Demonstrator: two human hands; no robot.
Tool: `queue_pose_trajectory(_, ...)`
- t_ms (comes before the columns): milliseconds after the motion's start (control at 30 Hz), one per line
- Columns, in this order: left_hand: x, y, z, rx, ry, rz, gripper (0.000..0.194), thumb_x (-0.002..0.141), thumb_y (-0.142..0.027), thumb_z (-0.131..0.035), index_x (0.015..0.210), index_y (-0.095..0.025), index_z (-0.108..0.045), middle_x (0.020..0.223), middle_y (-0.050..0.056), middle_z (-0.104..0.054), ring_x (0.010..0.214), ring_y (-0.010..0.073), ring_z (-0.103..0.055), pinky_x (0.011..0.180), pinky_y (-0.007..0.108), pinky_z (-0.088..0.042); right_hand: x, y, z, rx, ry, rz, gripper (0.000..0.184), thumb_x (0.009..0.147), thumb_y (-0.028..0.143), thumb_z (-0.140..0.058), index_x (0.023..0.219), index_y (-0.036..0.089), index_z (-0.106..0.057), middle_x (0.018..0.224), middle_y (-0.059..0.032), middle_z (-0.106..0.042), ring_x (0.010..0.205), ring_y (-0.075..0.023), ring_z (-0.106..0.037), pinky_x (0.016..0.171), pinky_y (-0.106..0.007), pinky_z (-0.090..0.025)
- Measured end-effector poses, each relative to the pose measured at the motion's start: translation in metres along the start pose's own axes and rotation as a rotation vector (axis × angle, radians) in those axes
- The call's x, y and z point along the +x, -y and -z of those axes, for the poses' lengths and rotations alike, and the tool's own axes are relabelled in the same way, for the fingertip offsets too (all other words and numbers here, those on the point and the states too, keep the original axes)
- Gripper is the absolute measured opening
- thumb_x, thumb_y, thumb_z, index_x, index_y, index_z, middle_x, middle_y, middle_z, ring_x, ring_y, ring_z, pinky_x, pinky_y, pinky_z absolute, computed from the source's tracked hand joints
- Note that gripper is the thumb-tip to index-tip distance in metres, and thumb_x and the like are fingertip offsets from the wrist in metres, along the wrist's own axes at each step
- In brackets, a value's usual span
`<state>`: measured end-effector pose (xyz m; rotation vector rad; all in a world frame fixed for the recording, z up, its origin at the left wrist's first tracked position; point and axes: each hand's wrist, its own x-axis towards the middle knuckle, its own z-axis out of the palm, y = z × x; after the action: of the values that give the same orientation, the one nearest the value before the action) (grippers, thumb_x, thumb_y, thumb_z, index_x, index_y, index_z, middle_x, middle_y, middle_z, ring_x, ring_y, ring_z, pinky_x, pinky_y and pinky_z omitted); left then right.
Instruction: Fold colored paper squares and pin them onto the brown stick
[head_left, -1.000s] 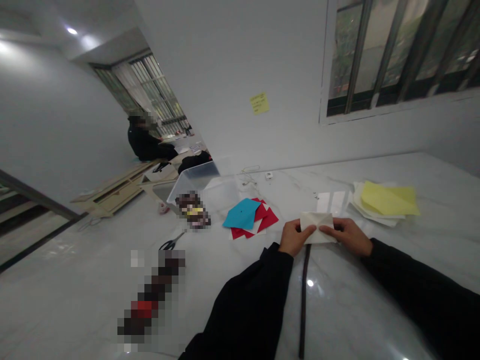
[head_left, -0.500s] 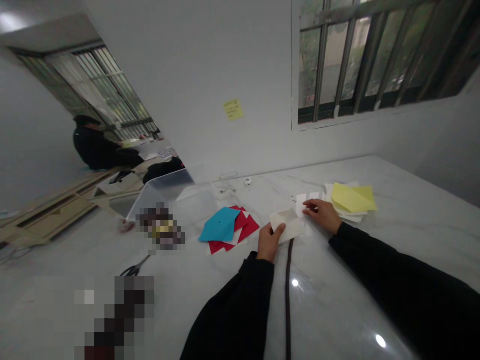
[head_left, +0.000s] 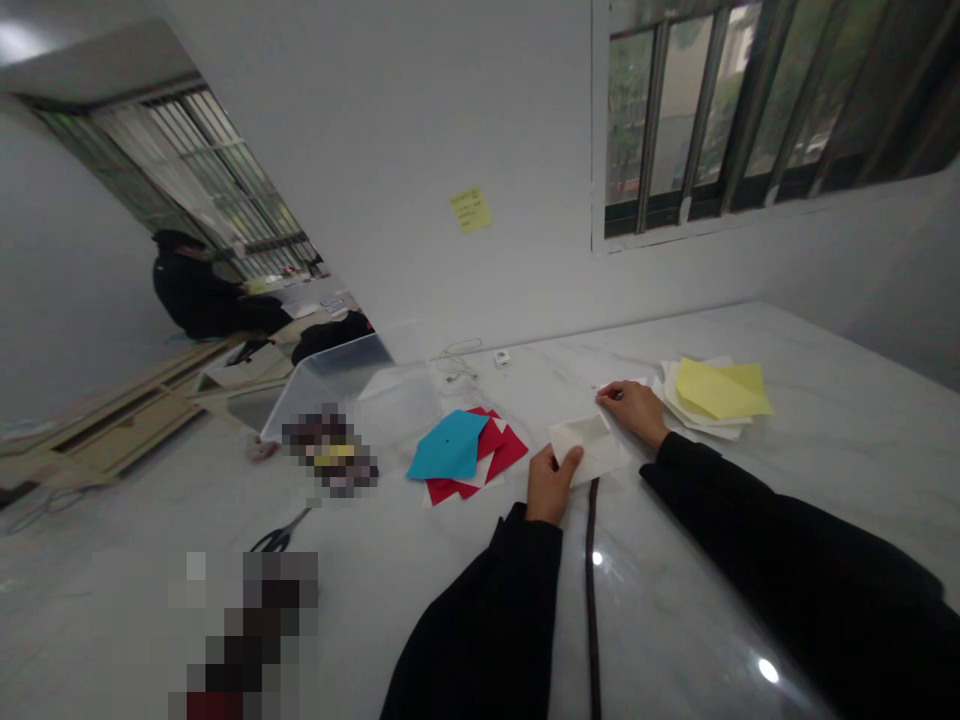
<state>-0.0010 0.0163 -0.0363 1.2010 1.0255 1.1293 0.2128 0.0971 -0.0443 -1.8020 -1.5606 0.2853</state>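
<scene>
Since the last look, the right hand [head_left: 634,412] has slid further up the bench and the folded white paper [head_left: 589,447] has shifted slightly toward it. Over by the far wall, a person in black [head_left: 196,290] sits beyond a pale wooden frame [head_left: 127,425] on the floor. Nearer, on the white marble bench [head_left: 840,450], stands a clear plastic tub [head_left: 352,385], with a pixelated object [head_left: 328,455] just in front of it, too blurred to identify. Black-handled scissors [head_left: 279,538] lie nearer the edge. Right of these, a pale blue paper [head_left: 448,446] rests on top of a loose stack of red paper [head_left: 495,450].

Next comes the left hand [head_left: 551,485], closed around the near edge of the folded white paper, which lies on the bench between the two hands. A long dark strip [head_left: 592,600] runs toward the person from just below that paper. The right hand is open, its fingers stretched out just past the paper's far corner, resting beside or on a small white scrap [head_left: 609,387]; it is hard to tell which. Just right of it lies a pile of white sheets [head_left: 694,400] topped by yellow paper [head_left: 718,392].
</scene>
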Motion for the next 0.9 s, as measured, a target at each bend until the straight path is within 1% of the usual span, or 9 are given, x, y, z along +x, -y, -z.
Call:
queue_pose_trajectory(200, -0.003, 0.0, 0.0, -0.004, -0.006, -0.025, 0.045, 0.074, -0.048, -0.074, 0.097, -0.01, -0.073, 0.095, 0.011, -0.075, 0.082, 0.0224, -0.067, 0.075, 0.032, -0.051, -0.006, 0.001, 0.006, 0.08, -0.021, 0.033, 0.027, 0.083, 0.043, -0.061, 0.085, 0.02, -0.076, 0.088, -0.0071, -0.076, 0.082, -0.023, -0.068, 0.077, -0.033, -0.048)
queue_pose_trajectory(267, -0.004, 0.001, -0.001, -0.012, -0.011, -0.026, 0.044, 0.075, -0.047, -0.074, 0.098, -0.01, -0.073, 0.094, 0.012, -0.075, 0.082, 0.0223, -0.067, 0.075, 0.032, -0.051, -0.014, 0.001, 0.009, 0.135, -0.047, 0.03, 0.032, 0.085, 0.046, -0.057, 0.088, 0.019, -0.074, 0.09, -0.0071, -0.076, 0.083, -0.0223, -0.069, 0.077, -0.032, -0.05)
queue_pose_trajectory(333, -0.005, 0.002, -0.001, -0.006, -0.026, -0.028, 0.043, 0.075, -0.046, -0.073, 0.098, -0.009, -0.073, 0.093, 0.012, -0.075, 0.081, 0.0223, -0.067, 0.073, 0.031, -0.051, -0.026, -0.001, 0.013, 0.215, -0.072, -0.007, 0.034, 0.084, 0.05, -0.058, 0.086, 0.019, -0.072, 0.087, -0.0068, -0.077, 0.079, -0.0228, -0.07, 0.072, -0.032, -0.051)
queue_pose_trajectory(467, -0.007, 0.0, -0.002, 0.008, -0.04, -0.035, 0.04, 0.076, -0.043, -0.073, 0.097, -0.009, -0.073, 0.096, 0.013, -0.075, 0.083, 0.023, -0.067, 0.075, 0.032, -0.051, -0.06, -0.006, 0.022, 0.301, 0.072, 0.033, 0.035, 0.081, 0.055, -0.062, 0.082, 0.021, -0.071, 0.076, -0.0041, -0.076, 0.069, -0.0224, -0.07, 0.064, -0.032, -0.051)
queue_pose_trajectory(533, -0.008, -0.002, -0.003, -0.002, -0.033, -0.029, 0.039, 0.076, -0.042, -0.073, 0.096, -0.009, -0.073, 0.098, 0.014, -0.075, 0.084, 0.0234, -0.068, 0.076, 0.032, -0.052, -0.076, -0.009, 0.028, 0.265, 0.124, 0.06, 0.035, 0.082, 0.056, -0.062, 0.083, 0.023, -0.073, 0.08, -0.0034, -0.076, 0.07, -0.0222, -0.071, 0.068, -0.033, -0.052)
queue_pose_trajectory(600, -0.009, -0.003, -0.004, 0.0, -0.032, -0.023, 0.038, 0.075, -0.041, -0.073, 0.095, -0.009, -0.074, 0.096, 0.014, -0.075, 0.083, 0.0235, -0.068, 0.075, 0.032, -0.052, -0.086, -0.013, 0.032, 0.144, 0.123, 0.144, 0.032, 0.082, 0.054, -0.061, 0.081, 0.025, -0.075, 0.085, -0.0032, -0.077, 0.076, -0.0241, -0.071, 0.073, -0.036, -0.052)
queue_pose_trajectory(700, -0.01, -0.006, -0.004, 0.021, -0.036, -0.025, 0.037, 0.075, -0.041, -0.073, 0.094, -0.008, -0.074, 0.095, 0.013, -0.075, 0.082, 0.0228, -0.068, 0.073, 0.031, -0.052, -0.091, -0.015, 0.036, -0.016, 0.127, 0.267, 0.03, 0.083, 0.05, -0.059, 0.078, 0.027, -0.077, 0.09, -0.0035, -0.077, 0.083, -0.027, -0.069, 0.077, -0.04, -0.051)
queue_pose_trajectory(800, -0.011, -0.009, -0.005, 0.035, -0.035, -0.025, 0.037, 0.075, -0.039, -0.073, 0.094, -0.008, -0.074, 0.094, 0.013, -0.075, 0.08, 0.0218, -0.068, 0.072, 0.03, -0.052, -0.089, -0.01, 0.04, -0.029, 0.134, 0.249, 0.032, 0.085, 0.051, -0.057, 0.082, 0.027, -0.078, 0.091, -0.0044, -0.077, 0.081, -0.0262, -0.068, 0.072, -0.038, -0.05)
queue_pose_trajectory(900, -0.013, -0.013, -0.006, 0.066, -0.016, -0.021, 0.036, 0.075, -0.037, -0.072, 0.095, -0.008, -0.074, 0.092, 0.012, -0.076, 0.077, 0.0212, -0.067, 0.069, 0.03, -0.051, -0.09, 0.003, 0.049, 0.09, 0.075, 0.2, 0.041, 0.09, 0.054, -0.05, 0.088, 0.024, -0.078, 0.095, -0.0069, -0.076, 0.084, -0.0257, -0.068, 0.073, -0.037, -0.051)
